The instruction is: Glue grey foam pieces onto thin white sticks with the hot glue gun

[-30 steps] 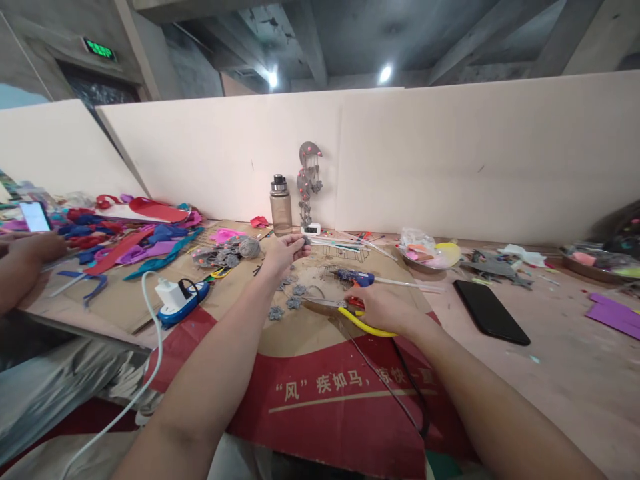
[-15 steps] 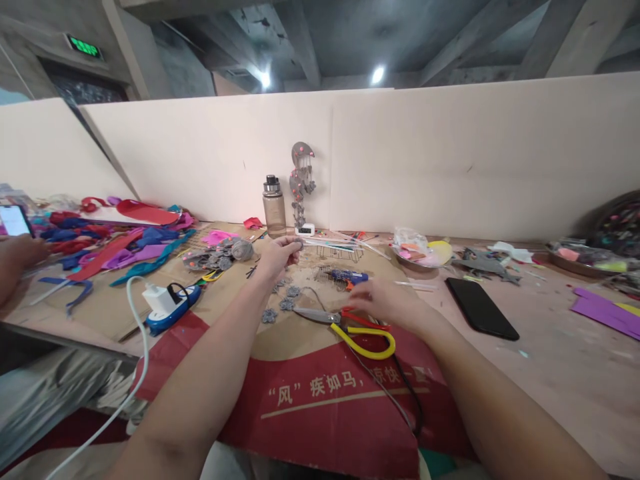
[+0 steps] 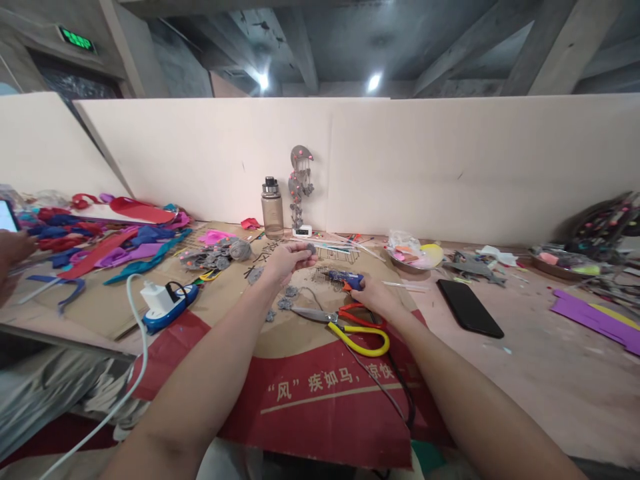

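Observation:
Between the thumb and fingers of my left hand (image 3: 289, 263) is a small grey piece (image 3: 311, 249), held above the cardboard (image 3: 280, 343). My right hand (image 3: 373, 295) has its fingers round the handle end of a blue glue gun (image 3: 345, 279), whose nozzle points left. Just below lie scissors (image 3: 356, 327) with one red and one yellow handle, blades toward the left. Several grey felt flowers (image 3: 286, 303) rest left of the blades. A ball of grey yarn (image 3: 241, 249) sits beside a pile of grey pieces (image 3: 213, 257) at the left.
A bottle (image 3: 272, 210) and a grey hanging ornament (image 3: 301, 180) stand near the white partition (image 3: 450, 167). To the right are a black phone (image 3: 469, 308) and a dish of scraps (image 3: 414, 257). A power strip (image 3: 171, 310) lies left. Another person's hand (image 3: 14, 248) holds a phone.
My right hand has closed round the glue gun's handle end. My left hand has moved slightly right with the grey piece. The camera view has shifted a little.

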### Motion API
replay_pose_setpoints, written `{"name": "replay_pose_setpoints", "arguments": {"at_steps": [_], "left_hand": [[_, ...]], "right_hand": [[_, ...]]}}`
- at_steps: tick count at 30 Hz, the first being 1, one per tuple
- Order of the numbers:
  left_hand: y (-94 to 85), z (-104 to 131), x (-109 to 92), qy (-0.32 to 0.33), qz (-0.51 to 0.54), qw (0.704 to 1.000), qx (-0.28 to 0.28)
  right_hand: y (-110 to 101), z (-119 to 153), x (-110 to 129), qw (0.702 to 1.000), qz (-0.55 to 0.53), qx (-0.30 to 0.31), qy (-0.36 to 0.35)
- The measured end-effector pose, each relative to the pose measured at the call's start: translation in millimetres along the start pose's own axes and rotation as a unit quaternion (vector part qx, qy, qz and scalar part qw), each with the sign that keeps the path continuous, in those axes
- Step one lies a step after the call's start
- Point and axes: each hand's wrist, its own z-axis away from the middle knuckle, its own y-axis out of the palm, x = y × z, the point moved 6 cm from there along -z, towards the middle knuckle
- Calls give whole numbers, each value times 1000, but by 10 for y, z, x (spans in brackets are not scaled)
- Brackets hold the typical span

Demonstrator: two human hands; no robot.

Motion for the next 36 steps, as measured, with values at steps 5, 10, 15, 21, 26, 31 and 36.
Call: {"name": "replay_pose_setpoints", "arguments": {"at_steps": [5,10,15,21,26,31,36], "left_hand": [[5,-5,41,-9,-14,1000,11],[16,-16,79,-18,1,1000,20],[40,1,75,-26,-16,999,22],[239,107,106,-19,-86,994,65],[451,212,212,-27,-136,981,133],[564,272,218,-1,-169,968,183],[570,275,200,16,-156,974,165]], "right_hand": [[-17,19,6,1000,-7,-14,16],[-17,-35,-112,998,28,-31,53],[-32,-62,-226,997,26,-39,56],[-348,139,235,954,-179,-210,-121],[-286,199,493,911,-340,-146,-183],[-224,169,434,907,-374,-141,-132],[-200,163,404,889,-441,-89,-81]]}}
